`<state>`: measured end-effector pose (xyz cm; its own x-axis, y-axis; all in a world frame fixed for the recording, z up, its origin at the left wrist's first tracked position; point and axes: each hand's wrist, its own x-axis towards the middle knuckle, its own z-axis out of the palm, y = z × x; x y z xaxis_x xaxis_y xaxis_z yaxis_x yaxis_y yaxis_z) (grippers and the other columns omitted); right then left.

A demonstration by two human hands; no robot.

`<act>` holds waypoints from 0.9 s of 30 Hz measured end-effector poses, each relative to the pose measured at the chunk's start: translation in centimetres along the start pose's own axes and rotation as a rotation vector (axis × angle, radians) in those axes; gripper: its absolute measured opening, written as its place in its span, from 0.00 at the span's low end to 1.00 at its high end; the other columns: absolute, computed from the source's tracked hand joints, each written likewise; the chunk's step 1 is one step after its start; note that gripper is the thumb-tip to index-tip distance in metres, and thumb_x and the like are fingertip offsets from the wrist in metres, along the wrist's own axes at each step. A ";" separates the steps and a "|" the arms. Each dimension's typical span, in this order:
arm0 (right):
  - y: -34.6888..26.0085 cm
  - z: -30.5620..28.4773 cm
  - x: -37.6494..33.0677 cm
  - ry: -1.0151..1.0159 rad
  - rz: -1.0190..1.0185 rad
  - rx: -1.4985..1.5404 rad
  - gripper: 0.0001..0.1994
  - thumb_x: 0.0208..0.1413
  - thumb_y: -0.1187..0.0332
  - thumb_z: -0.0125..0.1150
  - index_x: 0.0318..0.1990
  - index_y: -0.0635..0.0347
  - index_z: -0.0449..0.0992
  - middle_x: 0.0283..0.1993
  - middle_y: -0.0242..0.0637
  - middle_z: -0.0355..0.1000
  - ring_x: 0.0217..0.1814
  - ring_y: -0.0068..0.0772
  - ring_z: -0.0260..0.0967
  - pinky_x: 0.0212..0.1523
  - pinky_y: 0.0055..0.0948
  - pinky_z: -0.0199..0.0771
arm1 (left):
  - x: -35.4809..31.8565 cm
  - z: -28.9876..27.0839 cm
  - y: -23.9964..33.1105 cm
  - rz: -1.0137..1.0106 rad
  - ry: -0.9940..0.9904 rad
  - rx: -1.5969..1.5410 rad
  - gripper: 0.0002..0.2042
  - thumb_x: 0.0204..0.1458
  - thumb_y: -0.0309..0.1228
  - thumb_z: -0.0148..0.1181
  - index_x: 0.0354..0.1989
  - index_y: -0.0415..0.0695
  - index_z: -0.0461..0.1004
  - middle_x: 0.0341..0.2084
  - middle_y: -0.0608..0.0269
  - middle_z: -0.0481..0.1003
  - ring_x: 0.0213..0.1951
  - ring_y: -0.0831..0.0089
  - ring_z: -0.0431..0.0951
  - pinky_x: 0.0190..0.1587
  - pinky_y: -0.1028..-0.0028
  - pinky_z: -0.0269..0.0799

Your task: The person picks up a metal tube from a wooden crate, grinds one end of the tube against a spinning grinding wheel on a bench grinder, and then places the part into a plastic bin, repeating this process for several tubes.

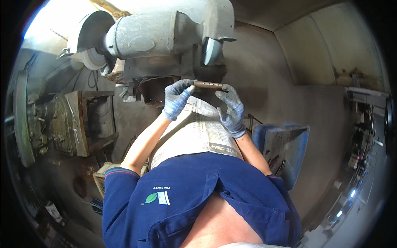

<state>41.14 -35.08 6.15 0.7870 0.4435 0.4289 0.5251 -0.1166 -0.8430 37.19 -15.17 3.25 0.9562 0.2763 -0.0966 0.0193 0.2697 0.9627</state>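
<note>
One bar (207, 85), pinched by the left hand (178, 97), meets the half-open right hand (232, 109); a blue bin (298, 157) holds something indistinct.

Workshop, grinding or metalwork type. Far: grimy double-ended grinder (144, 35), pale abrasive wheel (93, 59) at its left end under a metal guard (89, 31). Left: heavy, worn machine (53, 120). Right: scuffed blue bin (305, 142). Floor (273, 99) grey, dingy. Soiled work gloves (178, 99).

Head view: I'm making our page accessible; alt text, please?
A gloved left hand holds a slim brown bar, the gloved right hand at its other end, near a grey grinder. Newspaper lies below them; a blue container is at right.
</note>
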 end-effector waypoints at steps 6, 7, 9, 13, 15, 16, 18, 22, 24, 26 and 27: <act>-4.9 -1.9 -3.4 0.104 -0.023 -0.230 0.25 0.46 0.55 0.64 0.48 0.64 0.74 0.53 0.47 0.66 0.58 0.45 0.62 0.58 0.39 0.61 | -1.8 1.8 1.1 0.094 -0.208 -0.029 0.09 0.47 0.16 0.59 0.39 0.34 0.75 0.39 0.54 0.77 0.44 0.73 0.75 0.48 0.76 0.70; -5.4 -2.2 -4.0 0.122 -0.014 -0.264 0.26 0.47 0.53 0.63 0.48 0.64 0.74 0.53 0.46 0.66 0.59 0.44 0.61 0.59 0.39 0.60 | -2.0 2.2 1.1 0.117 -0.243 -0.038 0.09 0.47 0.16 0.59 0.38 0.34 0.75 0.40 0.53 0.77 0.45 0.72 0.75 0.48 0.76 0.70; -6.3 -2.9 -5.1 0.157 -0.039 -0.232 0.25 0.45 0.55 0.65 0.48 0.65 0.74 0.54 0.47 0.66 0.58 0.45 0.62 0.59 0.40 0.60 | -2.3 3.0 0.7 0.130 -0.323 -0.058 0.09 0.46 0.17 0.60 0.38 0.34 0.76 0.40 0.53 0.76 0.44 0.71 0.75 0.48 0.75 0.69; -7.8 -5.9 -8.0 0.226 0.026 -0.425 0.25 0.40 0.62 0.68 0.48 0.63 0.74 0.54 0.47 0.66 0.56 0.46 0.64 0.58 0.39 0.62 | -2.1 3.5 1.3 0.136 -0.466 0.252 0.11 0.46 0.22 0.63 0.40 0.35 0.76 0.39 0.54 0.77 0.42 0.72 0.75 0.46 0.75 0.70; -7.8 -8.5 -10.2 0.276 0.088 -0.581 0.24 0.40 0.63 0.68 0.48 0.63 0.74 0.53 0.47 0.66 0.55 0.45 0.65 0.57 0.39 0.63 | -2.1 2.2 1.2 -0.037 -0.418 0.294 0.12 0.48 0.24 0.62 0.43 0.36 0.75 0.36 0.59 0.78 0.38 0.76 0.75 0.43 0.77 0.71; -8.0 -10.1 -11.5 0.282 0.167 -0.649 0.23 0.39 0.65 0.67 0.46 0.63 0.74 0.50 0.46 0.67 0.52 0.44 0.66 0.54 0.37 0.65 | -2.1 1.4 1.2 -0.106 -0.386 0.240 0.13 0.49 0.24 0.62 0.43 0.34 0.75 0.35 0.60 0.78 0.36 0.78 0.75 0.42 0.78 0.71; -9.7 -12.3 -13.4 0.436 0.381 -0.624 0.19 0.41 0.66 0.65 0.42 0.65 0.74 0.45 0.44 0.67 0.49 0.42 0.66 0.50 0.34 0.66 | -2.2 -1.8 -0.6 -0.141 -0.248 0.278 0.10 0.50 0.22 0.59 0.41 0.33 0.75 0.33 0.60 0.77 0.35 0.79 0.75 0.40 0.80 0.71; -7.3 -18.3 -23.2 0.537 0.832 -0.852 0.19 0.47 0.60 0.65 0.41 0.66 0.76 0.42 0.48 0.72 0.46 0.44 0.68 0.50 0.34 0.66 | -3.3 -9.0 -3.5 -0.197 -0.003 0.150 0.09 0.51 0.24 0.59 0.39 0.35 0.75 0.30 0.64 0.76 0.31 0.81 0.74 0.36 0.80 0.71; -7.1 -20.0 -26.4 0.418 1.045 -0.927 0.20 0.48 0.56 0.64 0.38 0.68 0.77 0.39 0.50 0.74 0.42 0.44 0.70 0.48 0.34 0.67 | -5.4 -9.7 -1.4 -0.235 0.172 0.504 0.10 0.50 0.29 0.60 0.38 0.38 0.77 0.28 0.66 0.76 0.28 0.79 0.72 0.32 0.79 0.70; -5.0 -21.5 -28.3 0.152 1.143 -1.203 0.21 0.49 0.55 0.63 0.36 0.69 0.77 0.39 0.52 0.74 0.40 0.45 0.71 0.46 0.37 0.68 | -6.8 -11.6 -0.5 -0.203 0.185 0.533 0.09 0.49 0.29 0.60 0.37 0.39 0.77 0.26 0.65 0.75 0.28 0.78 0.73 0.33 0.77 0.70; -5.6 -20.3 -25.2 0.199 1.042 -1.054 0.17 0.50 0.59 0.62 0.35 0.68 0.78 0.37 0.50 0.75 0.37 0.39 0.72 0.43 0.34 0.70 | -7.6 -14.0 -1.5 -0.133 0.219 0.591 0.09 0.50 0.29 0.59 0.37 0.38 0.77 0.25 0.64 0.76 0.28 0.77 0.73 0.32 0.75 0.71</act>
<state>24.93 -63.64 6.65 0.9300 -0.3557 -0.0929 -0.3675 -0.9056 -0.2118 25.84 -4.75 -0.97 0.8539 0.4743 -0.2143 0.3513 -0.2215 0.9097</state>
